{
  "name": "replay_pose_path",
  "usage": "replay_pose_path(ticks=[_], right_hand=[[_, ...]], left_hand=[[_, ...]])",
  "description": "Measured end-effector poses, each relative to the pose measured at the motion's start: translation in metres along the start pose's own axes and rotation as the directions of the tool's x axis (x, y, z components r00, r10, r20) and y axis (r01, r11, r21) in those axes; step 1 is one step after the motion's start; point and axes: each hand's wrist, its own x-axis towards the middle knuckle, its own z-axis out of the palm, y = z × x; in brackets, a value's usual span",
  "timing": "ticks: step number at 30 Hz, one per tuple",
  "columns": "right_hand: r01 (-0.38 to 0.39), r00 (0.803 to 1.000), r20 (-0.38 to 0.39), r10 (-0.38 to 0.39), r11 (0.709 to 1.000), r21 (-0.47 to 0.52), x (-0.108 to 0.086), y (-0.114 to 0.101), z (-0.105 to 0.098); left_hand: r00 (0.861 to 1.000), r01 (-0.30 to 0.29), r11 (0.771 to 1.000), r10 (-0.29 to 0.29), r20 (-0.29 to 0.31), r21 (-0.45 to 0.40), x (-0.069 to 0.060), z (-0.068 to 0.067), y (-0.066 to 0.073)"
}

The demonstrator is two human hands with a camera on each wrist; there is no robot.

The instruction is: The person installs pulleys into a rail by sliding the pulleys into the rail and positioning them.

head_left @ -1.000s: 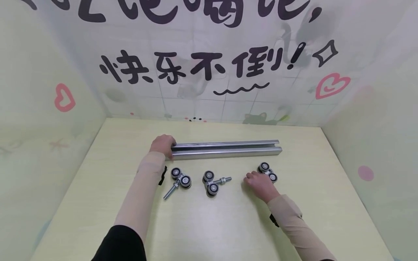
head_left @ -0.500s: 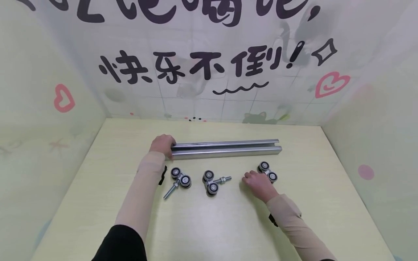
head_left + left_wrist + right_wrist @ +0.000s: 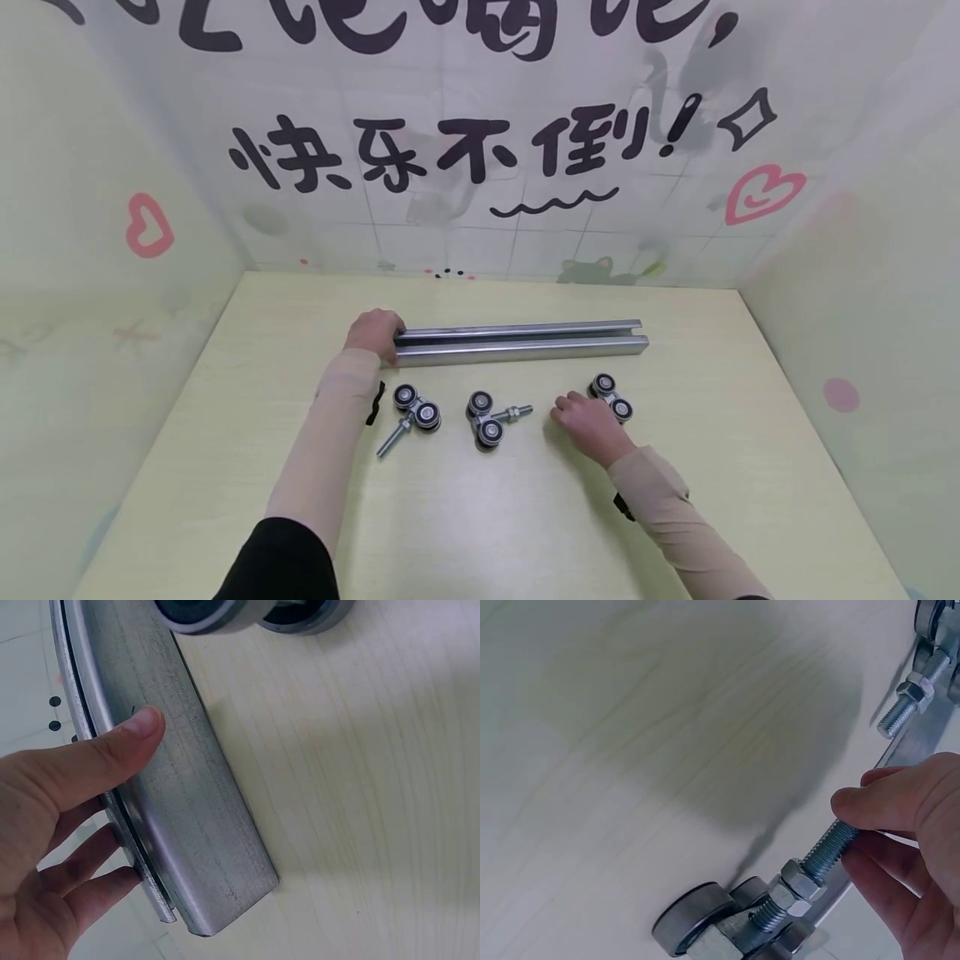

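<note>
A long silver metal channel rail lies across the table, its slot facing up. My left hand grips its left end; in the left wrist view the thumb presses one side wall and the fingers lie along the other. My right hand pinches the end of a threaded bolt on a roller trolley, whose wheels sit to the right of the hand. Two more roller trolleys lie between the hands: the left one with its bolt toward me, the middle one with its bolt pointing right.
The pale wooden table is enclosed by a back wall with printed lettering and by side walls left and right. The rail lies behind the trolleys, nearer the back wall.
My right hand has shifted slightly left, and the trolley it pinches has moved a little left with it. The left hand, rail and other two trolleys have stayed in place.
</note>
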Motion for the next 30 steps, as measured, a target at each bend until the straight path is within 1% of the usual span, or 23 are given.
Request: replay_pose_path(ticks=[6, 12, 15, 17, 20, 23, 26, 30], right_hand=[[0.008, 1.0, -0.002, -0.009, 1.0, -0.005, 0.004, -0.002, -0.006], [0.021, 1.0, 0.014, -0.021, 1.0, -0.003, 0.008, -0.004, -0.013], [0.021, 1.0, 0.0, -0.021, 1.0, 0.0, 0.01, -0.003, -0.016], [0.014, 1.0, -0.026, -0.014, 1.0, 0.002, 0.011, -0.002, -0.018], [-0.008, 0.997, -0.079, 0.008, 1.0, 0.01, 0.012, 0.002, -0.023], [-0.046, 0.992, -0.119, 0.049, 0.999, 0.029, 0.011, 0.006, -0.028], [-0.084, 0.988, -0.127, 0.091, 0.995, 0.059, 0.008, 0.012, -0.033], [-0.133, 0.983, -0.112, 0.144, 0.986, 0.096, 0.002, 0.022, -0.04]], left_hand=[[1.0, -0.004, 1.0, 0.004, -0.009, 0.006, 0.0, -0.001, 0.002], [1.0, -0.009, 1.0, 0.009, -0.018, 0.003, 0.001, -0.001, 0.002], [1.0, -0.007, 1.0, 0.007, -0.02, 0.005, 0.001, -0.001, 0.003], [1.0, -0.002, 1.0, 0.002, -0.019, 0.008, 0.002, -0.001, 0.004], [1.0, 0.002, 1.0, -0.002, -0.017, 0.016, 0.003, -0.001, 0.005], [1.0, 0.007, 1.0, -0.007, -0.017, 0.015, 0.003, 0.0, 0.005], [1.0, 0.009, 1.0, -0.009, -0.014, 0.01, 0.002, 0.0, 0.005], [1.0, 0.015, 1.0, -0.015, -0.013, 0.004, 0.002, 0.0, 0.004]])
